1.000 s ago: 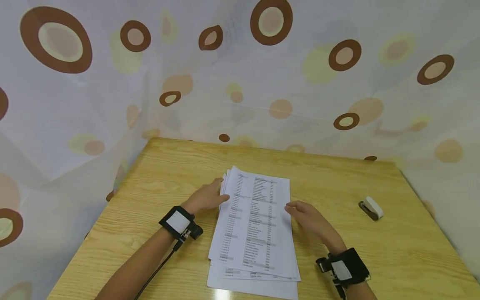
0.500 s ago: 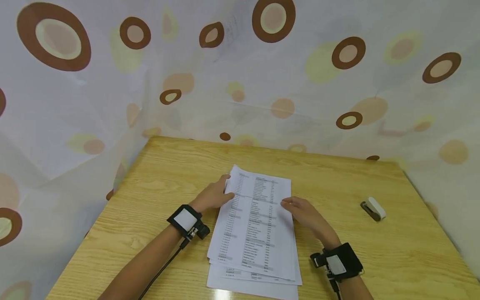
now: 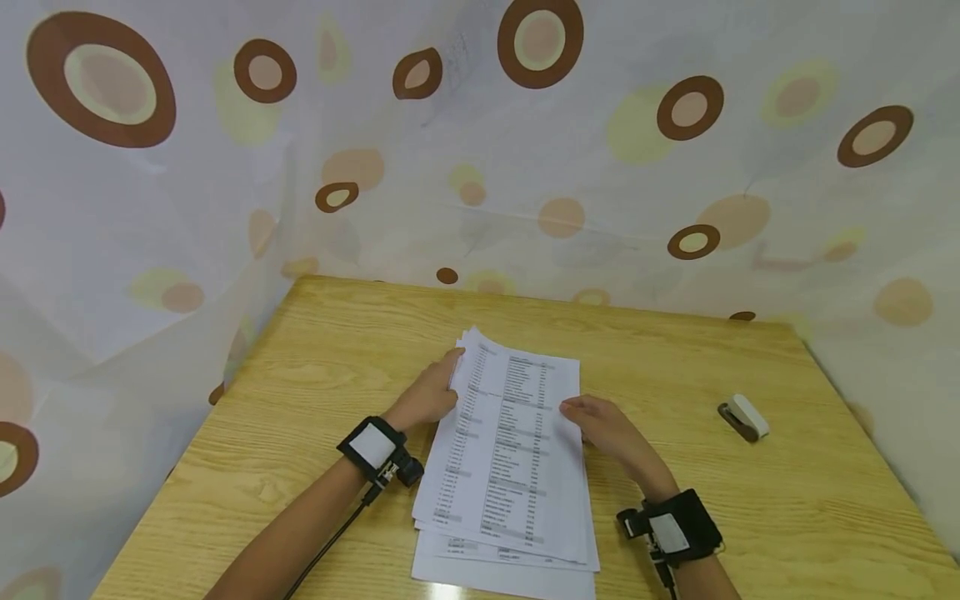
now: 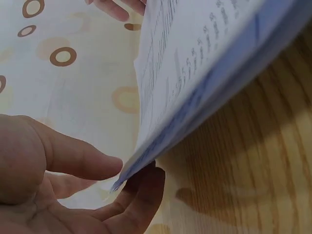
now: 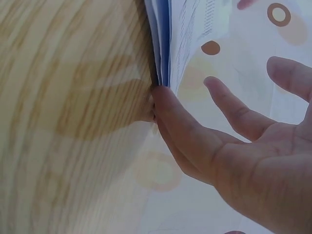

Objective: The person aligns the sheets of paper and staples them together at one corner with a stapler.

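While the printed sheets (image 3: 517,467) are pinched at their left edge by the left hand (image 3: 426,396), their right edge is touched by the right hand (image 3: 606,425) with loosely extended fingers, mid-way across the wooden table (image 3: 337,333) (lower sheets not aligned), a stapler (image 3: 743,417) placed farther right.

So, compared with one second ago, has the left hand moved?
Yes: the left hand has moved slightly to the right, judged against the far-left corner of the wood-grain table in the head view.
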Available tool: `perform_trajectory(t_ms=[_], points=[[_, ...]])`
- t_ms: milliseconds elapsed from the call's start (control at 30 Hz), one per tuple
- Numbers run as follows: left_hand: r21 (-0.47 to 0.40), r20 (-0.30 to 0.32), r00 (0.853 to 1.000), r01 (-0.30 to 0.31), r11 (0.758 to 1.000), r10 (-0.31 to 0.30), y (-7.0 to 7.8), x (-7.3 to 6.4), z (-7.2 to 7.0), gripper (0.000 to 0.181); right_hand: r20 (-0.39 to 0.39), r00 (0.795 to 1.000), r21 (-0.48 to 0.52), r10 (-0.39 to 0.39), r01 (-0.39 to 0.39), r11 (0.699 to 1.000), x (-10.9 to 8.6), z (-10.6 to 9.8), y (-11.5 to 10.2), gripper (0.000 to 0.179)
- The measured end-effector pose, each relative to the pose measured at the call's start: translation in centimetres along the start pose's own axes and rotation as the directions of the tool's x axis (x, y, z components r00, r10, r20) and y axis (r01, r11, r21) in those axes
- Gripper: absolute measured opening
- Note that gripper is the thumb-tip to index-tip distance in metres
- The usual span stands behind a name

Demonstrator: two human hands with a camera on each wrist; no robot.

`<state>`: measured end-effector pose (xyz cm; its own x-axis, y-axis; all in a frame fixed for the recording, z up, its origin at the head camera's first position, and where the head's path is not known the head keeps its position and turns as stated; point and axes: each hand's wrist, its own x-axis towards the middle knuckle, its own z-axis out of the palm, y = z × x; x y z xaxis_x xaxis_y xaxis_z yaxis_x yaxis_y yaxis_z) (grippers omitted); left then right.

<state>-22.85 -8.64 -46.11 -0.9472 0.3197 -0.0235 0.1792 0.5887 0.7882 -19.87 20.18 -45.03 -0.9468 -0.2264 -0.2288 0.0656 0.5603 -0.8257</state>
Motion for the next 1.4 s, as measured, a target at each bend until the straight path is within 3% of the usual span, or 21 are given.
perform_trajectory(t_ms=[167,267,367,533,700,833,900,1000,1167,1300,1400], points=[[0.038,0.003,1.0,-0.019,0.999,0.019,0.4,-0.4,0.1,0.047,-0.004,1.0,0.007,0.0,0.0,1.0,-0.1,-0.1,0.0,0.048],[0.012,-0.059,0.997,-0.055,0.998,0.056,0.7,-0.6,0.2,0.041,0.001,1.0,0.009,0.011,-0.011,1.0,-0.1,-0.1,0.0,0.052],[-0.007,-0.148,0.984,-0.099,0.995,0.097,1.1,-0.7,0.2,0.039,0.005,1.0,0.009,0.021,-0.021,1.0,-0.1,-0.2,0.1,0.061],[-0.017,-0.268,0.941,-0.22,0.975,0.208,1.7,-0.8,0.0,0.037,-0.023,1.0,0.065,0.005,-0.004,0.998,-0.1,-0.4,0.3,0.078],[0.012,-0.351,0.881,-0.334,0.943,0.317,2.4,-1.2,-0.2,0.036,-0.103,0.995,0.17,-0.014,0.032,0.985,-0.1,-0.3,0.2,0.082],[0.002,-0.418,0.827,-0.414,0.91,0.377,3.3,-1.5,-0.6,0.035,-0.204,0.979,0.269,-0.014,0.07,0.961,-0.3,-0.5,-0.2,0.07],[-0.014,-0.44,0.806,-0.447,0.895,0.395,3.6,-1.6,-0.7,0.035,-0.224,0.974,0.303,-0.032,0.101,0.948,-0.5,-0.5,-0.3,0.058],[-0.041,-0.46,0.787,-0.482,0.875,0.412,4.2,-1.8,-0.9,0.035,-0.215,0.973,0.365,-0.088,0.164,0.916,-0.8,-0.5,-0.3,0.047],[-0.071,-0.501,0.768,-0.497,0.865,0.4,4.7,-1.9,-1.2,0.034,-0.224,0.959,0.452,-0.172,0.258,0.854,-1.0,-0.3,0.0,0.048],[-0.101,-0.564,0.741,-0.499,0.861,0.363,5.0,-2.1,-1.4,0.027,-0.279,0.936,0.414,-0.212,0.317,0.853,-1.2,0.0,0.0,0.048],[-0.137,-0.594,0.732,-0.5,0.855,0.333,5.3,-2.3,-1.5,0.015,-0.33,0.91,0.353,-0.25,0.364,0.862,-1.4,0.5,-0.2,0.045]])
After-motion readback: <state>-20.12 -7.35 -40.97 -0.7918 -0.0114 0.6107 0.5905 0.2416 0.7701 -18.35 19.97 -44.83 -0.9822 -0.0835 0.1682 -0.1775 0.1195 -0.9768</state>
